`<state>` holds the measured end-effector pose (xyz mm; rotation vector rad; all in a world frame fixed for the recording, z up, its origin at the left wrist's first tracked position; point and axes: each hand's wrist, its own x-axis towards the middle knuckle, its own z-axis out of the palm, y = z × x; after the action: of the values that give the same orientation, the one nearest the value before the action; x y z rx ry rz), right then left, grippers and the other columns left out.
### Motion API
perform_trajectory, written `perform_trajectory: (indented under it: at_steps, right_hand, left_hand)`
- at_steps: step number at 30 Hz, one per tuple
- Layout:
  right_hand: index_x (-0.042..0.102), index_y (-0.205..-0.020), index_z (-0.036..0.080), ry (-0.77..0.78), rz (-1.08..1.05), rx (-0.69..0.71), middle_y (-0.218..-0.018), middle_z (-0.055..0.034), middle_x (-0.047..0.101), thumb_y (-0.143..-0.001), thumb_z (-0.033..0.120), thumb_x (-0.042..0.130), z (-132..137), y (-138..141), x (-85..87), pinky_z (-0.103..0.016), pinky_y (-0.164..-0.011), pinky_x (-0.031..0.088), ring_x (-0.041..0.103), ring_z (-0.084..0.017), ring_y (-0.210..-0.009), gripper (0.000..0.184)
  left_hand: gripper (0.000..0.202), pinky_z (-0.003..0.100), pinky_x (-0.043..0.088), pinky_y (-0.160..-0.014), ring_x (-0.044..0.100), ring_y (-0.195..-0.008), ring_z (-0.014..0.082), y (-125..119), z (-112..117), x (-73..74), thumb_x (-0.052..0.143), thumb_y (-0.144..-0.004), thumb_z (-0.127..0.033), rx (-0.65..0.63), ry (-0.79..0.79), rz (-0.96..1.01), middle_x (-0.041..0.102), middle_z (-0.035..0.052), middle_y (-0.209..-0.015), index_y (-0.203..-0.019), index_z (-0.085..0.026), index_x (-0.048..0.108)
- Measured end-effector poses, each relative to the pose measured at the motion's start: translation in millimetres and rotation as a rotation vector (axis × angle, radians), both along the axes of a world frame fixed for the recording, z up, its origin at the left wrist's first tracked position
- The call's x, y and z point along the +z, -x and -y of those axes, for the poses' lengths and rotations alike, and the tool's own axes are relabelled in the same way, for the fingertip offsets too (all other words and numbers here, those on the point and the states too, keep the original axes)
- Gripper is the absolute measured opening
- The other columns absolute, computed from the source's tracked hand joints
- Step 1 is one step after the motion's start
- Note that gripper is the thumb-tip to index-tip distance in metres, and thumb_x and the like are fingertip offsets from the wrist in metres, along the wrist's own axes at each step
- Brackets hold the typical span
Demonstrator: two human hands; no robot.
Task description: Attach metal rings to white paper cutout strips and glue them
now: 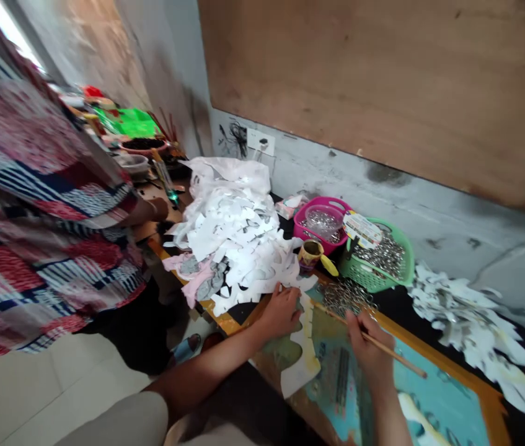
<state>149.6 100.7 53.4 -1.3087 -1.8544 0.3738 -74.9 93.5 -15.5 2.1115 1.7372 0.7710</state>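
My left hand (281, 311) presses flat on a long white paper cutout (303, 353) with a wavy edge, which lies on a paint-stained board (434, 378) with turquoise and orange patches. My right hand (369, 347) grips a thin wooden stick (397, 350), possibly a brush handle, though its tip is hidden by my fingers. A loose heap of small metal rings (344, 296) lies just beyond that hand. A large pile of white paper cutouts (229, 241) rises beyond my left hand.
A person in a striped, patterned garment (34, 210) stands close on my left. A green basket (397, 272) holds metal rings, beside a pink basket (320, 214) and a small cup (310, 255). More cutouts (471, 328) lie at right, below a wooden panel (383, 80).
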Motion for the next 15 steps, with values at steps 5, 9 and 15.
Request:
perform_trajectory:
  at_steps: [5, 9, 15]
  right_hand:
    - [0.045, -0.056, 0.02, 0.012, -0.055, -0.052, -0.048, 0.0042, 0.048, -0.093, 0.046, 0.056, 1.2, 1.7, 0.9, -0.021, -0.048, 0.034, 0.04, -0.008, -0.046, 0.046]
    - [0.042, -0.056, 0.021, 0.037, -0.062, -0.052, -0.047, 0.0055, 0.046, -0.092, 0.044, 0.057, 0.7, 3.7, 0.1, -0.021, -0.049, 0.033, 0.038, -0.008, -0.045, 0.045]
    - [0.041, -0.055, 0.021, 0.045, -0.048, -0.014, -0.046, 0.0064, 0.043, -0.092, 0.042, 0.057, 1.0, 3.5, 1.9, -0.021, -0.047, 0.032, 0.036, -0.008, -0.044, 0.045]
  left_hand:
    - [0.035, 0.055, 0.012, -0.12, 0.057, -0.12, 0.0259, 0.1, -3.0, -4.2, 0.052, -0.085, -0.019, -0.015, -0.013, 0.022, 0.064, 0.0094, -0.12, -0.119, -0.02, 0.043]
    - [0.034, 0.057, 0.011, -0.12, 0.056, -0.122, 0.0268, -0.2, -5.7, -6.9, 0.051, -0.087, -0.019, -0.029, -0.031, 0.027, 0.064, 0.0106, -0.121, -0.12, -0.019, 0.043]
    - [0.034, 0.057, 0.011, -0.12, 0.055, -0.123, 0.0267, -0.1, -6.8, -9.2, 0.051, -0.088, -0.021, -0.023, -0.043, 0.0, 0.064, 0.01, -0.121, -0.121, -0.019, 0.043]
